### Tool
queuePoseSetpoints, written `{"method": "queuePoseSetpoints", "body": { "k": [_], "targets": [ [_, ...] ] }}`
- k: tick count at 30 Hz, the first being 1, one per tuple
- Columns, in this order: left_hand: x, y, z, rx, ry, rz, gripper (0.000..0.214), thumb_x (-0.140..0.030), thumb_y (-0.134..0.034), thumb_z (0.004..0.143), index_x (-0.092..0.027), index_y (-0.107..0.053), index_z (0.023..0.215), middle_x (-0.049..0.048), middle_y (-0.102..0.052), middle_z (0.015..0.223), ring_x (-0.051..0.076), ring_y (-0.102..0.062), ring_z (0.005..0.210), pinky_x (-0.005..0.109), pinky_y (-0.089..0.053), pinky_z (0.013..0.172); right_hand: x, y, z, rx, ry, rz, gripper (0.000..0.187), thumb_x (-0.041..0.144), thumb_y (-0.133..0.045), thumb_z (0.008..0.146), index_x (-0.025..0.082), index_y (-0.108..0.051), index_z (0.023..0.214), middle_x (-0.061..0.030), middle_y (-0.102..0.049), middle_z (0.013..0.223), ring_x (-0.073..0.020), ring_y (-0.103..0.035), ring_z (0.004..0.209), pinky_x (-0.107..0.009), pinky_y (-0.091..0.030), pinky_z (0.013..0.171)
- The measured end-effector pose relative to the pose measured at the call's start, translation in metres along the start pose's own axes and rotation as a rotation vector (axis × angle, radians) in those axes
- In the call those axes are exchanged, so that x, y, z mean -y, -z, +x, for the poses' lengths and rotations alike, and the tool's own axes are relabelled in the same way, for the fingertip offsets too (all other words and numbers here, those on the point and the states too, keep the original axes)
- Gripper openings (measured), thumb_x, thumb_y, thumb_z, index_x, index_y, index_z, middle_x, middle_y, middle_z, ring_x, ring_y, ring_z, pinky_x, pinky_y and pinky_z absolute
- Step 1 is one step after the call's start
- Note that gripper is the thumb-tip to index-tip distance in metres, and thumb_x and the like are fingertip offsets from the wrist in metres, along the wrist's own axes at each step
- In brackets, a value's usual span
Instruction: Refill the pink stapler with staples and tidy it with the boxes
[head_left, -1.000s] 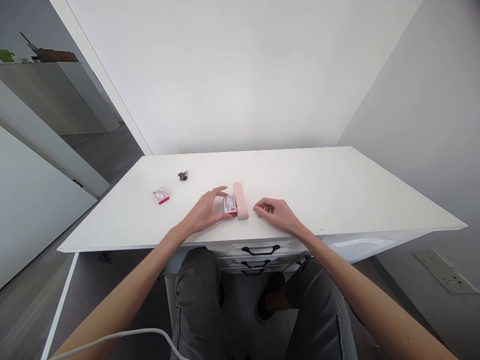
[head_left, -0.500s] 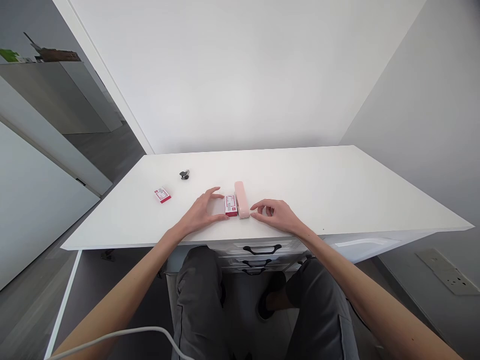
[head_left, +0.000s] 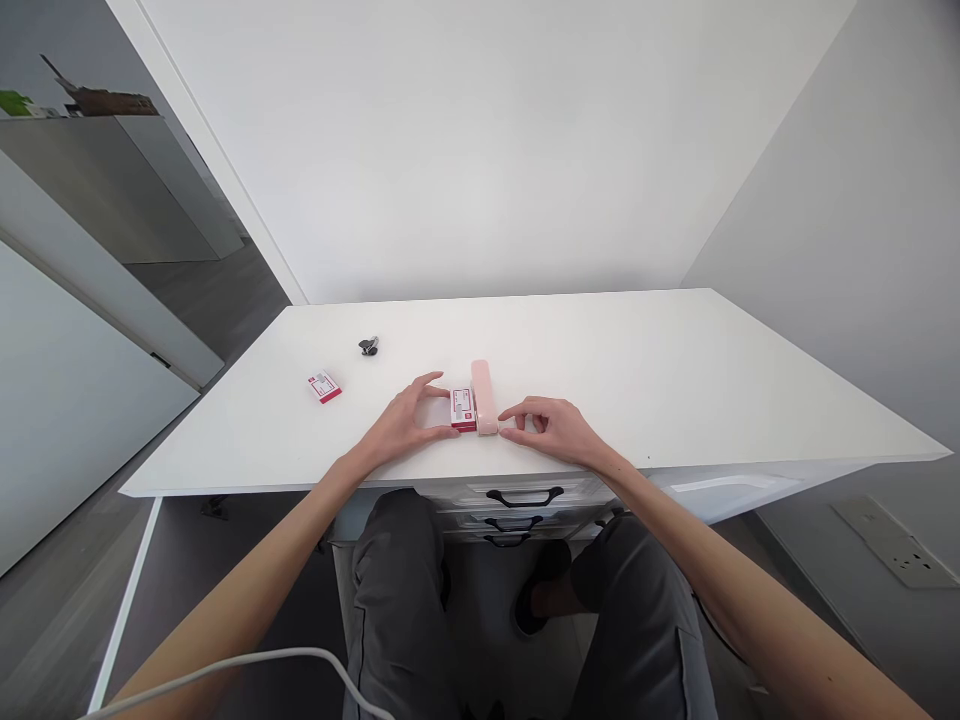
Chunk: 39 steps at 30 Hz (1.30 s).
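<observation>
A pink stapler (head_left: 484, 398) lies on the white tabletop, pointing away from me. Close against its left side is a small red-and-white box (head_left: 463, 408), seemingly of staples. My left hand (head_left: 409, 415) curves around the box's left side, thumb and fingers apart; the thumb tip is at the box's near left corner. At the stapler's near right end, the thumb and index fingertips of my right hand (head_left: 551, 428) touch or almost touch it, with a small gap between them and the other fingers curled.
A second red-and-white box (head_left: 325, 386) lies to the left, with a black binder clip (head_left: 369, 346) behind it. The white tabletop (head_left: 600, 360) meets a wall at the back. Below its front edge are drawers with black handles (head_left: 525, 498). A white cable (head_left: 300, 654) crosses my left forearm.
My right fingertips have come very slightly nearer the stapler's end. The box and stapler stay side by side, and my left hand keeps nearly the same pose.
</observation>
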<state>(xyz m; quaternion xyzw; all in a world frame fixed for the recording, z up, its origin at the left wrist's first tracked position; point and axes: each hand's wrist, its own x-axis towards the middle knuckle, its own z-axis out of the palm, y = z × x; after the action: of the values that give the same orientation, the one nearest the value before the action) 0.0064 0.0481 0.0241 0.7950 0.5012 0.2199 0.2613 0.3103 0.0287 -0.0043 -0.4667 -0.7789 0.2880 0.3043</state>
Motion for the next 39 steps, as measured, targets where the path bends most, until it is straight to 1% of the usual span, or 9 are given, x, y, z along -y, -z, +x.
{"method": "queuePoseSetpoints", "body": {
  "k": [4, 8, 12, 16, 20, 23, 26, 32, 39],
  "targets": [
    [0.001, 0.003, -0.004, -0.040, -0.030, -0.015, 0.094, -0.067, -0.079, 0.081, -0.032, -0.038, 0.158, 0.0087, -0.063, 0.154, 0.033, -0.056, 0.145, 0.050, -0.045, 0.119, -0.002, 0.000, 0.000, 0.005, -0.001, 0.010, 0.025, 0.050, -0.074, 0.094, 0.032, -0.084, 0.108, 0.0003, -0.076, 0.089, -0.0139, -0.051, 0.065, -0.030, -0.042, 0.067],
    [0.022, 0.019, -0.012, -0.297, -0.047, 0.122, 0.063, -0.060, -0.066, 0.094, -0.028, -0.052, 0.146, 0.0095, -0.061, 0.153, 0.031, -0.055, 0.143, 0.049, -0.043, 0.120, -0.003, 0.000, 0.000, -0.008, -0.017, 0.038, 0.027, 0.051, -0.074, 0.093, 0.030, -0.083, 0.108, 0.0001, -0.076, 0.087, -0.0142, -0.050, 0.065, -0.030, -0.041, 0.065],
    [0.060, 0.051, -0.023, -0.504, 0.062, 0.395, 0.064, -0.055, -0.067, 0.093, -0.023, -0.051, 0.146, 0.0149, -0.056, 0.156, 0.039, -0.045, 0.148, 0.059, -0.033, 0.125, -0.003, 0.000, -0.001, -0.022, -0.022, 0.038, 0.028, 0.051, -0.074, 0.092, 0.029, -0.082, 0.107, 0.0000, -0.076, 0.085, -0.0145, -0.052, 0.065, -0.030, -0.042, 0.064],
    [0.092, 0.083, -0.035, -0.489, 0.316, 0.464, 0.084, -0.059, -0.070, 0.085, -0.017, -0.044, 0.153, 0.0208, -0.050, 0.160, 0.046, -0.035, 0.153, 0.064, -0.030, 0.124, -0.002, 0.000, 0.000, -0.021, -0.030, 0.038, 0.028, 0.051, -0.073, 0.092, 0.029, -0.081, 0.107, 0.0003, -0.076, 0.085, -0.0148, -0.054, 0.066, -0.030, -0.043, 0.066],
    [0.102, 0.098, -0.045, -0.409, 0.437, 0.361, 0.090, -0.064, -0.065, 0.087, -0.017, -0.035, 0.159, 0.0186, -0.057, 0.157, 0.046, -0.032, 0.156, 0.065, -0.028, 0.125, -0.002, 0.000, 0.000, -0.018, -0.047, 0.043, 0.028, 0.051, -0.073, 0.092, 0.029, -0.081, 0.107, 0.0010, -0.076, 0.084, -0.0147, -0.054, 0.066, -0.030, -0.043, 0.065],
    [0.089, 0.091, -0.048, -0.409, 0.372, 0.287, 0.090, -0.068, -0.065, 0.087, -0.021, -0.036, 0.158, 0.0154, -0.059, 0.155, 0.044, -0.037, 0.155, 0.061, -0.035, 0.122, -0.002, 0.000, 0.000, -0.016, -0.051, 0.045, 0.027, 0.051, -0.073, 0.092, 0.029, -0.080, 0.106, 0.0010, -0.075, 0.084, -0.0148, -0.055, 0.066, -0.031, -0.042, 0.065],
    [0.057, 0.074, -0.043, -0.383, 0.207, 0.173, 0.087, -0.067, -0.066, 0.089, -0.025, -0.035, 0.158, 0.0134, -0.058, 0.156, 0.036, -0.055, 0.144, 0.053, -0.044, 0.119, -0.002, 0.000, -0.001, -0.022, -0.046, 0.044, 0.027, 0.051, -0.072, 0.092, 0.028, -0.080, 0.105, 0.0007, -0.076, 0.084, -0.0150, -0.055, 0.066, -0.031, -0.044, 0.066],
    [-0.018, 0.039, -0.019, -0.117, 0.009, 0.099, 0.086, -0.066, -0.072, 0.089, -0.036, -0.034, 0.159, 0.0083, -0.054, 0.162, 0.034, -0.052, 0.149, 0.050, -0.046, 0.117, -0.003, -0.001, -0.001, -0.038, -0.042, 0.046, 0.028, 0.051, -0.071, 0.093, 0.027, -0.080, 0.104, 0.0004, -0.075, 0.083, -0.0150, -0.056, 0.065, -0.031, -0.044, 0.066],
    [-0.031, 0.018, 0.003, 0.015, -0.059, 0.112, 0.091, -0.062, -0.076, 0.087, -0.034, -0.033, 0.162, 0.0083, -0.058, 0.158, 0.034, -0.039, 0.159, 0.054, -0.035, 0.126, 0.001, 0.002, 0.000, -0.041, -0.055, 0.034, 0.026, 0.050, -0.069, 0.094, 0.027, -0.080, 0.100, 0.0002, -0.075, 0.082, -0.0151, -0.057, 0.067, -0.030, -0.044, 0.067]
  ]
}}
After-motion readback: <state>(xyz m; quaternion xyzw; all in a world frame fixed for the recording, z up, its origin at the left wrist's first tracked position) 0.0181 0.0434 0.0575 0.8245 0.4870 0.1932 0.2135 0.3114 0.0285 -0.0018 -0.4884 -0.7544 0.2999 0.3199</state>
